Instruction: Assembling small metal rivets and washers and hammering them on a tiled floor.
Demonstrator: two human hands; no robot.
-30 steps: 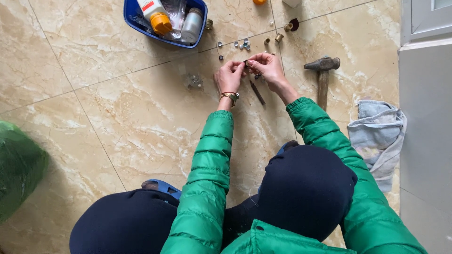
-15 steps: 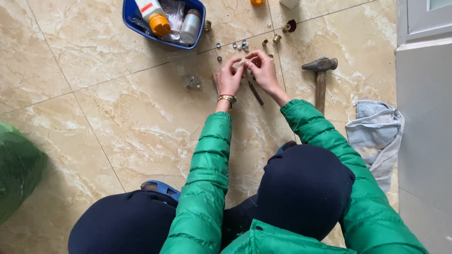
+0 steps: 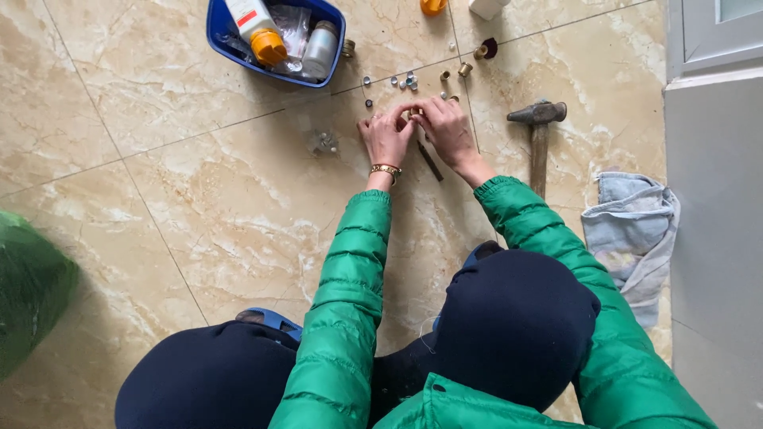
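Observation:
I crouch over a beige tiled floor in a green puffer jacket. My left hand (image 3: pixel 385 135), with a gold bracelet at the wrist, and my right hand (image 3: pixel 447 127) meet fingertip to fingertip around a small brass fitting (image 3: pixel 413 114), which is mostly hidden by my fingers. A dark thin rod (image 3: pixel 430 161) lies on the tile just below my hands. Several small metal and brass parts (image 3: pixel 407 80) are scattered just beyond my fingertips.
A blue tub (image 3: pixel 225 36) with bottles stands at the far left. A hammer (image 3: pixel 539 127) lies right of my hands, a grey rag (image 3: pixel 632 226) beside it. A small clear piece (image 3: pixel 323 143) sits to the left. A green bag (image 3: pixel 28 286) is at the left edge. A grey wall runs along the right.
Both hands stay together on the small fitting with slight finger movement; the view has shifted a little.

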